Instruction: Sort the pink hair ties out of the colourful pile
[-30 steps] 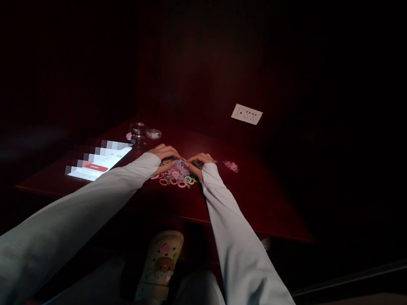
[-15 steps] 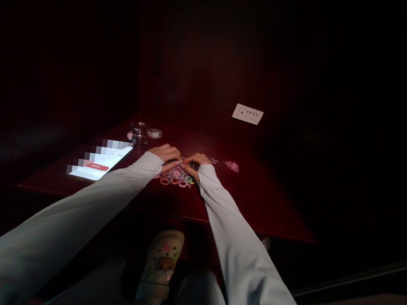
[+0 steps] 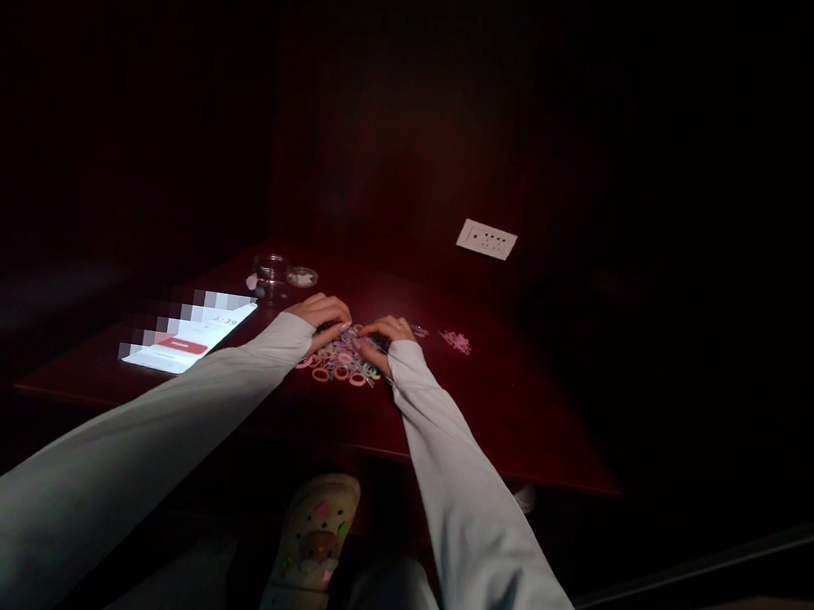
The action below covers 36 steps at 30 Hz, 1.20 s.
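Observation:
A heap of small colourful hair ties (image 3: 341, 373) lies on the dark red table, with rings in pink, orange, purple and green. My left hand (image 3: 322, 313) rests at the heap's left side, its thumb and fingers apart over the ties. From the other side my right hand (image 3: 384, 332) reaches in, thumb and fingers also parted, with no held tie visible. A gap shows between the two hands. Both palms are turned away, so part of the heap is hidden beneath them.
A lit phone (image 3: 194, 341) lies left of my left arm. Behind it stand a clear jar (image 3: 271, 271) and its round lid (image 3: 303, 277). A small pink bunch (image 3: 456, 341) and purple pieces (image 3: 419, 331) lie to the right. A socket (image 3: 487, 240) is on the wall.
My hands were together at the fingertips over the heap; now they have drawn apart, baring more of the ties. The whole view has shifted slightly.

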Each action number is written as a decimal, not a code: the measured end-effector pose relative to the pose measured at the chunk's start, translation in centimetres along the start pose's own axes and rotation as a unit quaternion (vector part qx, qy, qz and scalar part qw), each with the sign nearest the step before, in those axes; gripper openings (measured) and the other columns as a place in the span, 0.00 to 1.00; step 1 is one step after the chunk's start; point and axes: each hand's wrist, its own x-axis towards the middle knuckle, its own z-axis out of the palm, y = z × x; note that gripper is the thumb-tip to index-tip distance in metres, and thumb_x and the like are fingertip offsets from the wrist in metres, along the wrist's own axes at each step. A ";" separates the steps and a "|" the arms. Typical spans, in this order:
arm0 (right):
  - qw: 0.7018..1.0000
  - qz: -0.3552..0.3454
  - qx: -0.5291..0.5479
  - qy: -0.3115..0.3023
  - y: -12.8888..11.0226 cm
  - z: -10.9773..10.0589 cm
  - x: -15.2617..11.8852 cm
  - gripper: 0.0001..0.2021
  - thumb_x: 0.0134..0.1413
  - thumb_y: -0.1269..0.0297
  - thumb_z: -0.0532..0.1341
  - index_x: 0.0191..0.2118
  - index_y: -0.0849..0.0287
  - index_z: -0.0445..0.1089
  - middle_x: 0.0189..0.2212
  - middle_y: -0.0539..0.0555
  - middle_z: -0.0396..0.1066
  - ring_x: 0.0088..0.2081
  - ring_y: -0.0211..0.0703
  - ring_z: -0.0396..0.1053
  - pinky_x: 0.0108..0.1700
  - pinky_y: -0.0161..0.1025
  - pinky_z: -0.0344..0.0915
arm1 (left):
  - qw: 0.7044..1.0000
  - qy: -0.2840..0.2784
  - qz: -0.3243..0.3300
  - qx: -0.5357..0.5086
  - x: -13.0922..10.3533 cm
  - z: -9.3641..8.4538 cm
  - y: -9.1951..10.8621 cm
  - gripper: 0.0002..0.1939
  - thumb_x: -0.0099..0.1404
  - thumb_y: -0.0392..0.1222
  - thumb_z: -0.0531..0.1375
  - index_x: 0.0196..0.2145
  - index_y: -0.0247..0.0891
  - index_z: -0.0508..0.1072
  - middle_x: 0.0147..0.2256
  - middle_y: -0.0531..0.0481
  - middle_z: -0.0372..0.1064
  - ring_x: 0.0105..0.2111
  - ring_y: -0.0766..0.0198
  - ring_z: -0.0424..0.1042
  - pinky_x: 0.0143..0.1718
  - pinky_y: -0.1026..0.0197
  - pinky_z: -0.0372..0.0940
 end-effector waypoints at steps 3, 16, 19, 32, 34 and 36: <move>1.000 -0.006 0.009 -0.003 -0.3 -0.3 0.0 0.09 0.58 0.54 0.70 0.41 0.51 0.81 0.41 0.51 0.77 0.44 0.43 0.69 0.53 0.42 0.60 | 1.000 -0.002 -0.002 -0.002 0.0 -0.2 0.1 0.13 0.78 0.44 0.52 0.41 0.40 0.75 0.43 0.46 0.77 0.42 0.58 0.71 0.48 0.55 0.66; 1.000 0.015 0.013 0.015 -1.1 -0.6 0.0 0.08 0.58 0.55 0.71 0.39 0.51 0.82 0.38 0.51 0.74 0.44 0.43 0.66 0.52 0.42 0.60 | 0.999 0.030 -0.004 -0.028 -0.1 1.1 -1.5 0.17 0.77 0.50 0.52 0.38 0.40 0.76 0.40 0.46 0.76 0.40 0.58 0.72 0.46 0.54 0.65; 1.000 0.022 0.009 0.017 -0.8 -0.2 0.1 0.06 0.56 0.56 0.73 0.38 0.51 0.83 0.37 0.50 0.74 0.43 0.42 0.66 0.51 0.42 0.60 | 0.999 0.035 -0.002 -0.026 -0.2 1.3 -1.8 0.18 0.77 0.51 0.52 0.38 0.41 0.77 0.40 0.47 0.76 0.40 0.58 0.72 0.45 0.55 0.66; 0.972 0.133 -0.038 0.190 3.3 -3.7 0.1 0.14 0.62 0.50 0.64 0.34 0.53 0.81 0.37 0.53 0.75 0.42 0.45 0.67 0.52 0.45 0.60 | 0.999 -0.021 -0.044 0.004 -0.2 -0.2 -0.1 0.14 0.77 0.44 0.51 0.47 0.41 0.75 0.47 0.45 0.76 0.45 0.56 0.72 0.51 0.53 0.67; 0.960 0.184 -0.094 0.189 4.9 -5.5 -0.9 0.15 0.63 0.50 0.62 0.34 0.54 0.81 0.37 0.54 0.76 0.42 0.47 0.66 0.52 0.45 0.58 | 0.999 -0.029 -0.041 0.013 -0.2 -0.2 -0.1 0.14 0.77 0.44 0.50 0.47 0.41 0.75 0.47 0.46 0.77 0.44 0.56 0.71 0.50 0.54 0.67; 0.943 0.237 -0.164 0.169 6.3 -7.3 -2.1 0.14 0.62 0.51 0.63 0.35 0.54 0.81 0.39 0.55 0.77 0.46 0.50 0.65 0.52 0.46 0.56 | 0.999 -0.034 -0.040 0.015 -0.2 0.0 -0.3 0.14 0.77 0.44 0.50 0.46 0.41 0.75 0.47 0.46 0.77 0.44 0.56 0.71 0.49 0.54 0.66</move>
